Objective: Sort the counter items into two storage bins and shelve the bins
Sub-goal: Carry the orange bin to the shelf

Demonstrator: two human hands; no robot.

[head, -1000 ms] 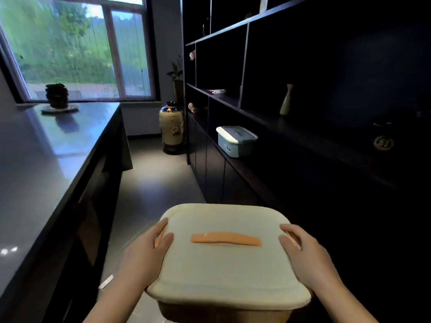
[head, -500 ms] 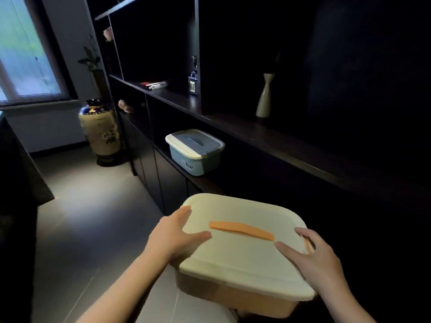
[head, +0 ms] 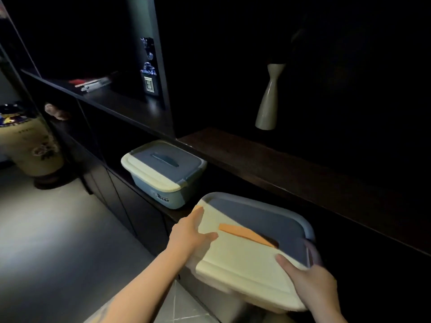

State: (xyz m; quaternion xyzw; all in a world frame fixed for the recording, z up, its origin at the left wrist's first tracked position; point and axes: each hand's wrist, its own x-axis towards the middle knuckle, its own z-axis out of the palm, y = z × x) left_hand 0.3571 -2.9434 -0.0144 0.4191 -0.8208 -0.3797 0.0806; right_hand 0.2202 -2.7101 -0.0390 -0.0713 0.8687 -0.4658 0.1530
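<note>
I hold a cream-lidded storage bin [head: 245,259] with an orange handle, tilted, its far half pushed into the shadow of the low dark shelf [head: 177,214]. My left hand [head: 191,234] grips its left rim and my right hand [head: 310,280] grips its near right corner. A second bin [head: 163,173], blue with a grey-blue lid, stands closed on the same shelf just to the left and farther back, apart from mine.
The upper shelf board [head: 279,164] overhangs the bin closely. A pale slim vase [head: 268,99] stands on it. A large floral floor vase [head: 28,145] stands at the left. Grey tiled floor [head: 58,241] spreads left of the cabinet doors.
I have turned right and stepped closer to the shelving. The cream bin has moved forward, and its far edge has gone under the upper shelf beside the blue bin.
</note>
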